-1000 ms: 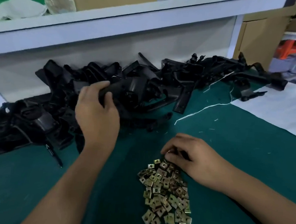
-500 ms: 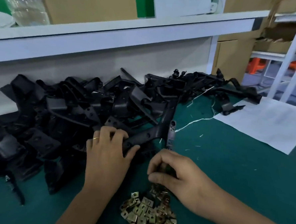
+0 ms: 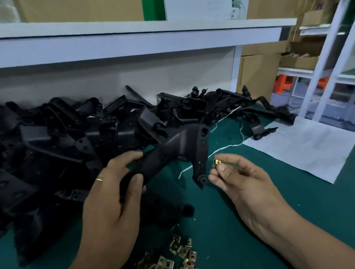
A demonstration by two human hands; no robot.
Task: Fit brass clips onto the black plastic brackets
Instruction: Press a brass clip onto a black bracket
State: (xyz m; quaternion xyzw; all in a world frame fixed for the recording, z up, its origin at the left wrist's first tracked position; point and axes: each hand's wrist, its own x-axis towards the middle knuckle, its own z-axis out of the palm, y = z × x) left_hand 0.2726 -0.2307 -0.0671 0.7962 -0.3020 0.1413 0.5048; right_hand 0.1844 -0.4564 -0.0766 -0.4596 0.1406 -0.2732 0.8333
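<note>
Bracket (image 3: 171, 152) black, forked, holed; left hand (image 3: 110, 194) grips stem.

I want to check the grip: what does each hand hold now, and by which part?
Left hand grips the black bracket by its long lower arm. Right hand pinches one brass clip by its lower end.

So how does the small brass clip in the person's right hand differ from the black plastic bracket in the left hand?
The small brass clip is shiny gold metal; the black plastic bracket is matte black. The clip is tiny, pinched between the fingertips of the right hand; the bracket is long and angled, gripped by the whole left hand. Both are held above the green table, close together but not yet joined.
</note>
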